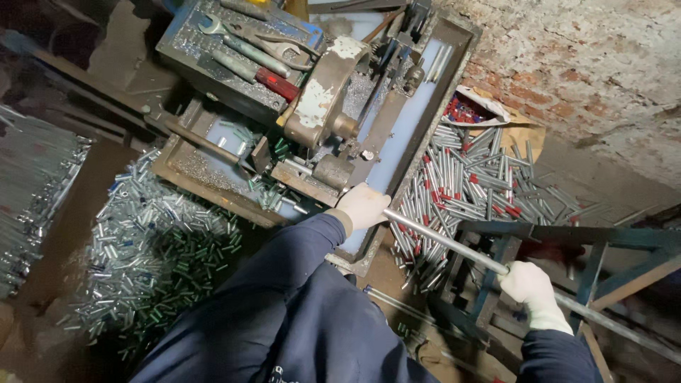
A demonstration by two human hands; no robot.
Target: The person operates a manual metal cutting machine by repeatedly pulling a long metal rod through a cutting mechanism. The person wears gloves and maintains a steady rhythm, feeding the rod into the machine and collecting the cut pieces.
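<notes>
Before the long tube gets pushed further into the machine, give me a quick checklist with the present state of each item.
1. Left hand gripping the long metal tube near the machine: ok.
2. Right hand gripping the tube farther back: ok.
3. Tube resting on the blue frame: cannot tell.
4. Tube tip seated in the machine: cannot tell, hidden by the left hand.
5. Wrenches lying clear of the tube: ok.

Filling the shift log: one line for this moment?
left hand: grips metal rod at machine | right hand: grips rod farther back | cut tubes piled beside
</notes>
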